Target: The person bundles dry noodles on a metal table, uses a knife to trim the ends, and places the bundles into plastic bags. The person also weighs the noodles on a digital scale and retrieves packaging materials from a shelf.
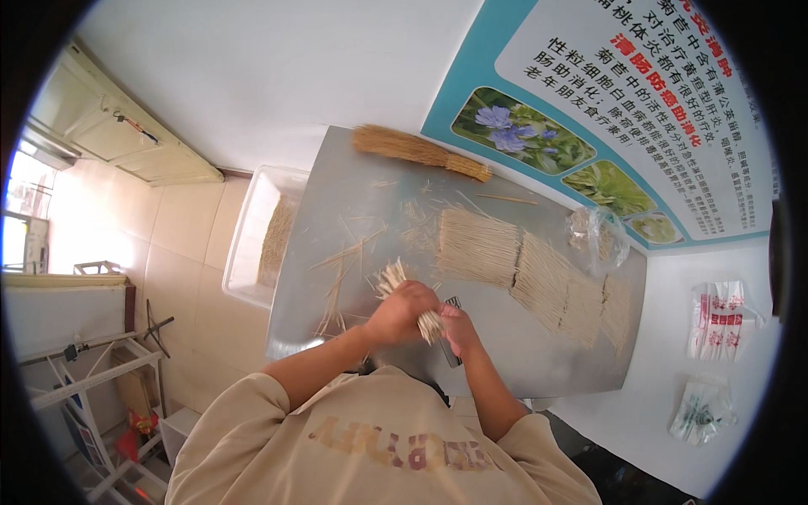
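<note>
My left hand [404,312] is closed around a bundle of thin pale sticks [392,279], whose ends stick out on both sides of the fist. My right hand [459,328] is close beside the bundle's lower end, fingers bent; its grip is partly hidden. A dark, narrow object with a patterned end [453,356] shows above and below the right hand; whether it is held cannot be told. To the right, similar sticks lie side by side in several flat stacks [478,247] on the metal table [486,353]. Loose sticks [341,268] are scattered left of the hands.
A straw whisk broom [416,150] lies along the back edge. A clear plastic bag with contents [596,237] is at the back right. A translucent tub [243,252] of tan granular material stands left of the table. Plastic bags [723,322] hang on the right wall.
</note>
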Demonstrator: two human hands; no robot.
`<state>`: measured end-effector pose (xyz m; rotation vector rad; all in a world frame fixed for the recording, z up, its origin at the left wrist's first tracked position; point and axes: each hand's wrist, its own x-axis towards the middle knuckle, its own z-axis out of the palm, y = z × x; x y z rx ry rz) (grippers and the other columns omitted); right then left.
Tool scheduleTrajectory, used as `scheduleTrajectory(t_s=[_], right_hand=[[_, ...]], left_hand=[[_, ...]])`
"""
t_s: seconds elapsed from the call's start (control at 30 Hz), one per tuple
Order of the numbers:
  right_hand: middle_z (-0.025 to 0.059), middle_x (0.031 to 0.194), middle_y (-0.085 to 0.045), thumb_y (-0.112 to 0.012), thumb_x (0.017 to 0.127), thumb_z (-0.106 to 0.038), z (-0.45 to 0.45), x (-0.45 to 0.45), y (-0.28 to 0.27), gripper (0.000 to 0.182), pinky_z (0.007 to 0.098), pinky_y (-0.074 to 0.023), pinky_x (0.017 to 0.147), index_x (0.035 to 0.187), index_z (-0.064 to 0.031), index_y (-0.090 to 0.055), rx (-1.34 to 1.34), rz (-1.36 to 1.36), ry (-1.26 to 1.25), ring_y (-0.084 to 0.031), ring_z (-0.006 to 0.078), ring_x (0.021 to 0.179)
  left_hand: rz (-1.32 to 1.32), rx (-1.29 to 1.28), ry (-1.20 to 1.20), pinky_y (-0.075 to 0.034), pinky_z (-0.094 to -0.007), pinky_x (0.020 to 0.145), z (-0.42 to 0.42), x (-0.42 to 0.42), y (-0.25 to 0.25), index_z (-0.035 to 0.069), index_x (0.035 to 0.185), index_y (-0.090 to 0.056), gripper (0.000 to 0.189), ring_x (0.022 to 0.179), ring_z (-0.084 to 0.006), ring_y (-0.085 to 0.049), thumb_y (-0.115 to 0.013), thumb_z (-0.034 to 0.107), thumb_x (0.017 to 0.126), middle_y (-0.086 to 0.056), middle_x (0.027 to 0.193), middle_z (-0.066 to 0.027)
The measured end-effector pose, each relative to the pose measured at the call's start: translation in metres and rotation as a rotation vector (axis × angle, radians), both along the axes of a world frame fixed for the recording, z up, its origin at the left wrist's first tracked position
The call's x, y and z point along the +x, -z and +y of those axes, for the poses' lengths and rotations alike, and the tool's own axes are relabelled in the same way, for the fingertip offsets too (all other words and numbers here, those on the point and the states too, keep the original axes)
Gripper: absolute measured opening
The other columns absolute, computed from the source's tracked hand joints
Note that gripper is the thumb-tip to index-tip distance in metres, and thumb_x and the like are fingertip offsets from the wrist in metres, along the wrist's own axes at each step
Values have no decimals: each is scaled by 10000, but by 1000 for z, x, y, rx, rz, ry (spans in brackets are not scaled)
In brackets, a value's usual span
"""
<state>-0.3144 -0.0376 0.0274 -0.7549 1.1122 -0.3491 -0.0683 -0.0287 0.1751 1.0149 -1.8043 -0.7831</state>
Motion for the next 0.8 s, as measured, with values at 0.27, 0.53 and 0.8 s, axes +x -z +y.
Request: scheduleTrajectory(t_s=[0.27, 0.53, 0.8], right_hand=[[165, 1254, -627, -493, 968, -661, -20, 55, -98, 843, 381, -490, 1022, 1486, 0, -414, 466, -587, -42, -611, 275, 1170], [25, 805, -593, -723, 865, -90, -72, 45, -112, 381, 346, -528, 717, 1221, -27, -602, 186, -384, -54, -586, 144, 681], [4, 775, -548, -749, 849, -96, -67, 16, -115, 255, 385, -539, 759, 1072, -78, -626, 76, -480, 298, -565, 165, 731]], left_hand=[[-692, -491, 325, -407, -407, 1056, 34, -37, 33, 96, 978, -640, 243, 1002, -226, -578, -629, 180, 750, -602, 961, -14], [-439, -165, 69, -414, -470, 1074, 23, 26, 13, 99, 1151, -636, 394, 1253, -319, -503, -685, 117, 760, -585, 1222, -113], [-946, 232, 95, -497, -440, 902, 66, 81, 135, 105, 1007, -667, 168, 1041, -281, -614, -626, 189, 867, -653, 1040, -68]])
